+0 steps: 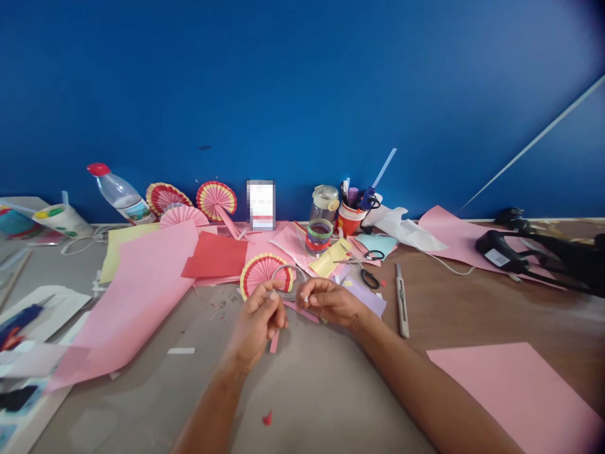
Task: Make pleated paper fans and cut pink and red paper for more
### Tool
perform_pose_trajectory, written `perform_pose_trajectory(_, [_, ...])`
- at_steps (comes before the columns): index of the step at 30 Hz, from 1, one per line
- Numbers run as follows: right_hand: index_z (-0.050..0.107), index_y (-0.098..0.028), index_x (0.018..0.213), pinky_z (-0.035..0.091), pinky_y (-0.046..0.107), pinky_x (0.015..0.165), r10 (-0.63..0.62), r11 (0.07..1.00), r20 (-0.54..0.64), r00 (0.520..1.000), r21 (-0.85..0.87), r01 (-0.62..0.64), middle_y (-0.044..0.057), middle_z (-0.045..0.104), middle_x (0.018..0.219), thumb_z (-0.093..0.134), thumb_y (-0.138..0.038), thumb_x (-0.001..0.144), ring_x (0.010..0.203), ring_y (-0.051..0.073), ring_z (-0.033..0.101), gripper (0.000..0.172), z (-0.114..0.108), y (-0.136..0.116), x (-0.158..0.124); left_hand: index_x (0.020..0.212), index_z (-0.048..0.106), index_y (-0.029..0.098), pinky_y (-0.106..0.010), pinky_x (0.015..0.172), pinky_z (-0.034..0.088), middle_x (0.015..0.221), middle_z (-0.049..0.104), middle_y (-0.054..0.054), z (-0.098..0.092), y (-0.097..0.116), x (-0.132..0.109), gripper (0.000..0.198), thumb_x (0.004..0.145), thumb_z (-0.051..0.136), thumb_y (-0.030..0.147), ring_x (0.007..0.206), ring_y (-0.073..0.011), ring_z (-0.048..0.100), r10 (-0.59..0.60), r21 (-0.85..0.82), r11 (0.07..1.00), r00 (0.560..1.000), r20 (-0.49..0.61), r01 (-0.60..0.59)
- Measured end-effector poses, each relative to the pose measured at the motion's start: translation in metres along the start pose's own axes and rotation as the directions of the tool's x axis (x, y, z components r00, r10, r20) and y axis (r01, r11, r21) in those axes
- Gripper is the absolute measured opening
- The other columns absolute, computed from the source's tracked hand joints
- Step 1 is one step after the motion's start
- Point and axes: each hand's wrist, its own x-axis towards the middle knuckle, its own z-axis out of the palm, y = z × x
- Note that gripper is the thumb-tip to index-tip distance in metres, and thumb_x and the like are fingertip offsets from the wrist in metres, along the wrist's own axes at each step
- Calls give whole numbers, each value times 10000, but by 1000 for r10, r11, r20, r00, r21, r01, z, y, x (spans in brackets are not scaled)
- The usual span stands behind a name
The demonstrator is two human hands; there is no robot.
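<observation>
My left hand (262, 315) is closed, its thumb and fingers pinched at the lower edge of a thin grey see-through loop (289, 266), whose kind I cannot make out. Facing it, my right hand (333, 302) is also closed, with a tiny white piece (306, 299) at the fingertips. The loop's right side reaches close to those fingers. Just behind the hands lies a pleated paper rosette (258, 274) in pink, red and yellow, partly covered by the loop and left fingers. Narrow pink paper strips (275, 342) lie beneath the hands.
A utility knife (401, 302) and black-handled scissors (370, 277) lie right of the hands. Behind stand a jar (324, 205), tape rolls (319, 236), a red cup of pens (350, 219) and a bottle (120, 192). Pink sheets (137, 296) spread leftward; another pink sheet (510, 391) lies front right.
</observation>
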Motion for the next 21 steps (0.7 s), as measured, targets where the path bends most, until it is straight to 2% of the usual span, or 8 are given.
perform_pose_trajectory(2, [695,-186,775,408,291,769,-45,999,20,999,2,45,-4,612,715,765,-274,673,727,135,563,153,-2,-3,-1,1006,502,186,-232,530,388,521,458,94,-7,1,2,284,844,464,416,393,-66,321,35,194,981,995,-92,-16])
perform_pose_trajectory(4, [690,-186,782,407,300,766,-74,997,27,997,6,74,1,611,729,757,-268,683,728,137,558,145,-5,-4,-2,908,523,194,-229,522,358,578,503,58,-13,-1,4,203,852,428,365,460,-92,411,70,516,857,992,-109,-4])
perform_pose_trajectory(7, [681,-192,781,411,310,759,-92,995,18,996,37,92,0,606,721,762,-266,680,708,135,545,150,-8,-4,-3,760,540,200,-265,613,379,700,595,-9,-15,-7,5,192,859,397,281,654,-154,555,39,904,425,997,-60,37])
perform_pose_trajectory(8, [680,-195,781,411,312,760,-96,994,12,995,50,96,-2,604,714,765,-264,677,704,134,542,151,-9,-4,-3,747,547,200,-282,639,386,741,620,-30,-14,-8,4,211,865,392,280,716,-179,583,3,955,291,998,-60,56])
perform_pose_trajectory(10, [682,-200,784,409,313,759,-103,993,0,995,62,103,-4,602,705,767,-261,677,704,135,542,150,-9,-5,-3,778,570,199,-309,665,401,821,653,-65,-8,-10,3,219,872,406,311,796,-223,617,-66,989,119,994,-82,89])
perform_pose_trajectory(14, [685,-200,810,400,302,744,-112,992,-57,992,52,115,-1,604,712,773,-258,673,703,134,538,172,-8,-8,-3,932,580,175,-324,698,427,954,656,-109,2,-12,3,201,865,457,320,893,-256,634,-77,994,8,991,-112,112])
perform_pose_trajectory(17, [684,-205,846,395,287,719,-146,989,-131,980,18,150,-6,601,727,780,-255,657,693,129,529,217,-7,-9,-1,1002,561,149,-318,692,433,1006,633,-121,3,-15,6,235,865,479,321,912,-258,632,-28,992,-21,991,-128,127])
perform_pose_trajectory(21, [688,-208,858,398,281,729,-185,983,-226,956,-56,177,-8,610,764,788,-265,642,715,129,535,244,-5,-4,2,985,569,144,-314,699,429,1019,611,-125,-1,-21,9,210,861,483,290,914,-254,625,-2,994,-54,995,-100,100])
